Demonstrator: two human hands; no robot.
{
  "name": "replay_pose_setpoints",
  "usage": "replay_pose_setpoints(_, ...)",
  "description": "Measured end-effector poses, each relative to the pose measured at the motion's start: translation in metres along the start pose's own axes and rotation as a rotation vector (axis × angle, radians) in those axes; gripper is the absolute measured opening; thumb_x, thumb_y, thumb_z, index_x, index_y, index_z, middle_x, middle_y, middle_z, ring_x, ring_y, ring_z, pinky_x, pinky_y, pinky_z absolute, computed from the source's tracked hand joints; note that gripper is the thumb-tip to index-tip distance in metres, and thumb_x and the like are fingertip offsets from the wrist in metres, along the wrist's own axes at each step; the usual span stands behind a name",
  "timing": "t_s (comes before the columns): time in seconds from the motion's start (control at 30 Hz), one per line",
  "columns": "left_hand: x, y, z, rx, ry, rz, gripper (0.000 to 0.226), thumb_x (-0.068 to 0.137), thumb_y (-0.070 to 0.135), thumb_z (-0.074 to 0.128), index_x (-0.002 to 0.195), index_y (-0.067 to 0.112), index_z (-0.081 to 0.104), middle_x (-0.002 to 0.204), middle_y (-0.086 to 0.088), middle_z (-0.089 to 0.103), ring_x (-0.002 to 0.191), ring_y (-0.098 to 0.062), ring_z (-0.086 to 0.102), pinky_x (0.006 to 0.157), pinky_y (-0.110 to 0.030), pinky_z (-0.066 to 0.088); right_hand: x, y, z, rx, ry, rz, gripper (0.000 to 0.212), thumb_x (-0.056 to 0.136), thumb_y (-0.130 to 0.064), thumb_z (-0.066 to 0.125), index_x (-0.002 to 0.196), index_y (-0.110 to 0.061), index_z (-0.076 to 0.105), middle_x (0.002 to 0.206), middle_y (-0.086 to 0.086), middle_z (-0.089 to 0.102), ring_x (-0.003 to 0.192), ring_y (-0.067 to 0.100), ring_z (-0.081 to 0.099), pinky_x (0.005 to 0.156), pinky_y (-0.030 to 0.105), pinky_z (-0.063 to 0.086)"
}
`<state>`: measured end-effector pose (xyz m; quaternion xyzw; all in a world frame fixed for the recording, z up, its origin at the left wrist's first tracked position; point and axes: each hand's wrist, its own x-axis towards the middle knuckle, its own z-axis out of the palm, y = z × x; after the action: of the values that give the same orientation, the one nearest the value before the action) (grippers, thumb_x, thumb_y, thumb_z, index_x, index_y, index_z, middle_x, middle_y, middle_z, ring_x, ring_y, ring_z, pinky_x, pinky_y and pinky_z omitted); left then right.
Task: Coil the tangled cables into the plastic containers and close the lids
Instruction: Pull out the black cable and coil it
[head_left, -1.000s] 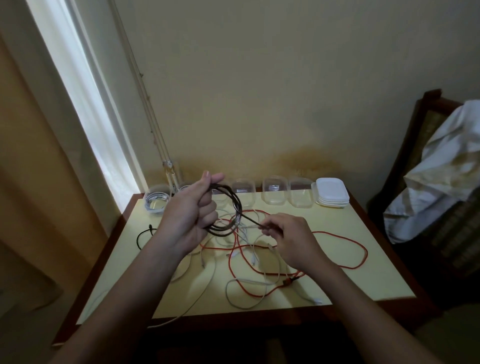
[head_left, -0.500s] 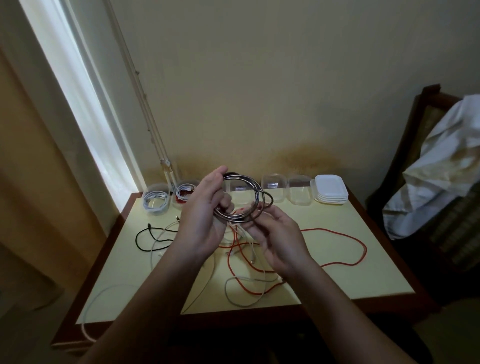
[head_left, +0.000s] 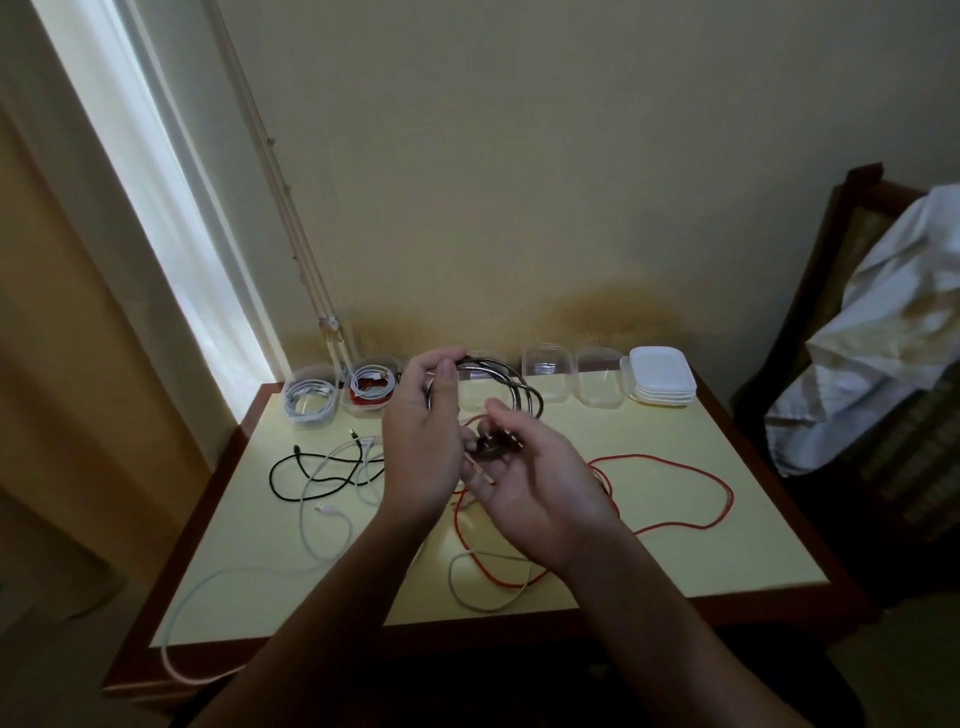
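Cables strew yellow table; wall seemingly stained.

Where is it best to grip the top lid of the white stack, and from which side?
Probably pinch its near rim, coming from the front: the white stack lies flat, its layered edges face the person, and a clear container stands close on its left.

The lower arc of the dark coil is covered by the left hand and the right hand. The right hand's fingers are blurred; its hold cannot be determined. One clear container is screened by the coil. The chair is cut off at the right edge.
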<state>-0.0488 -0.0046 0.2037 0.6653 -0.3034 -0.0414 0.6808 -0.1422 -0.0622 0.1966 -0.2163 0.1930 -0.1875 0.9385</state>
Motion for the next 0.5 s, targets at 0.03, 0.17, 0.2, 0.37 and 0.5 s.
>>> replay_pose_setpoints(0.03, -0.002, 0.000, -0.001, 0.013, -0.055, -0.002, 0.021, 0.107, 0.026, 0.043, 0.118, 0.027, 0.062, 0.081, 0.006, 0.060, 0.058, 0.002, 0.052, 0.053, -0.018, 0.045, 0.003, 0.000, -0.001, -0.053, 0.013, -0.022, 0.026, 0.094, -0.006, 0.063, 0.120, -0.004, 0.058, 0.086, 0.010, 0.068, 0.078, 0.019, 0.064, 0.076, 0.033, 0.051)
replay_pose_setpoints(0.17, 0.002, -0.009, -0.009, 0.116, -0.264, -0.084, 0.024, 0.107, 0.025, 0.044, 0.127, 0.030, 0.056, 0.080, 0.006, 0.064, 0.076, 0.004, 0.062, 0.076, -0.016, 0.049, 0.006, -0.015, -0.002, -0.256, 0.075, -0.069, 0.028, 0.095, 0.008, 0.055, 0.122, -0.001, 0.054, 0.078, 0.012, 0.072, 0.068, 0.016, 0.058, 0.060, 0.028, 0.040)
replay_pose_setpoints(0.2, 0.004, -0.009, -0.010, 0.101, -0.296, -0.135, 0.026, 0.106, 0.022, 0.046, 0.128, 0.027, 0.057, 0.084, 0.006, 0.067, 0.079, 0.004, 0.063, 0.078, -0.017, 0.050, 0.007, -0.019, -0.004, -0.310, 0.068, -0.077, 0.030, 0.094, 0.009, 0.056, 0.121, -0.002, 0.052, 0.081, 0.014, 0.071, 0.066, 0.015, 0.058, 0.059, 0.028, 0.038)
replay_pose_setpoints(0.37, 0.013, -0.013, -0.008, -0.554, -0.282, -0.597, 0.034, 0.103, 0.005, 0.043, 0.134, 0.009, 0.054, 0.068, -0.004, 0.054, 0.057, -0.016, 0.054, 0.057, -0.029, 0.047, 0.013, -0.023, -0.026, -0.581, 0.043, -0.091, 0.041, 0.090, 0.016, 0.060, 0.127, 0.000, 0.054, 0.076, 0.005, 0.064, 0.079, 0.021, 0.067, 0.061, 0.025, 0.052)
replay_pose_setpoints(0.5, 0.019, -0.016, -0.008, -0.656, -0.228, -0.684, 0.034, 0.102, 0.014, 0.048, 0.134, 0.005, 0.055, 0.060, 0.004, 0.030, 0.047, -0.009, 0.026, 0.046, -0.024, 0.025, 0.017, -0.026, -0.043, -0.675, 0.070, -0.152, 0.028, 0.092, 0.002, 0.067, 0.120, -0.002, 0.064, 0.097, 0.012, 0.077, 0.090, 0.021, 0.075, 0.073, 0.022, 0.060)
